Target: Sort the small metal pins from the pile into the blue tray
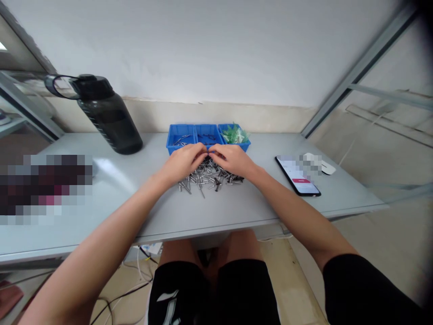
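A heap of silver and dark screws or rivets (203, 176) lies on the grey table. Over its back edge, my left hand (184, 159) and my right hand (234, 159) meet fingertip to fingertip, each in a pinch. Whatever they hold between them is too small to make out. Just behind are three blue bins side by side: the left bin (172, 134) has a few silver pieces, the middle bin (207, 128) has dark pieces, and the right bin (246, 146) holds green and white items.
A dark water bottle (113, 119) stands at the back left, and a blurred-out dark object (43, 185) lies at the left. To the right are a phone (294, 176) and a white object (326, 168) beside it. A wall (216, 58) rises behind the table (209, 216).
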Tool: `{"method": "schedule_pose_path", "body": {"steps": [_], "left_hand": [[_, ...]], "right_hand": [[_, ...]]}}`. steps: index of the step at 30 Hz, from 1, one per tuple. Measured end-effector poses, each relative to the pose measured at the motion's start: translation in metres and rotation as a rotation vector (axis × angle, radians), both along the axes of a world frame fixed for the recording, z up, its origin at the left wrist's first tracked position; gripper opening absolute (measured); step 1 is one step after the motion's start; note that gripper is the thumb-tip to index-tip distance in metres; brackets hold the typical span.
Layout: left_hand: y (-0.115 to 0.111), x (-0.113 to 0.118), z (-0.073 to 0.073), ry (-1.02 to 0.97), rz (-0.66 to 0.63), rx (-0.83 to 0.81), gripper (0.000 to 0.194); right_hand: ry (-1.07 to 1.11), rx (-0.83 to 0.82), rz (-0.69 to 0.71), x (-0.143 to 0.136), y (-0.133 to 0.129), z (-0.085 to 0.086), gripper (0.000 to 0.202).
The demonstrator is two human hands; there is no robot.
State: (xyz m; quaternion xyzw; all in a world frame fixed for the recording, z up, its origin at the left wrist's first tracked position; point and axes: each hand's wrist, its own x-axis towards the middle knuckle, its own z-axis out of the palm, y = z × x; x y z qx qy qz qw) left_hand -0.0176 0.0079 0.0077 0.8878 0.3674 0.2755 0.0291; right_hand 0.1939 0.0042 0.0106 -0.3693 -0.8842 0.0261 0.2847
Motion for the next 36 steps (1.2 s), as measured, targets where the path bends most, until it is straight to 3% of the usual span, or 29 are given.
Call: {"method": "schedule_pose_path", "body": {"steps": [9,29,36], "left_hand": [[0.0014,-0.0001,-0.0008,0.038,-0.034,0.041,0.022],[-0.0031,0.0006,0.0043,0.023,0.072,0.017,0.02],[0.0003,0.0,0.0008,0.048,0.122,0.088,0.021]], "right_hand": [[-0.016,-0.026,-0.003,0.0008,0.0007,0.0007,0.024],[-0.079,-0.023,-0.053,0.0019,0.0044,-0.0021,0.024],[-0.082,-0.024,-0.075,0.0013,0.003,-0.0004,0.024]]}}
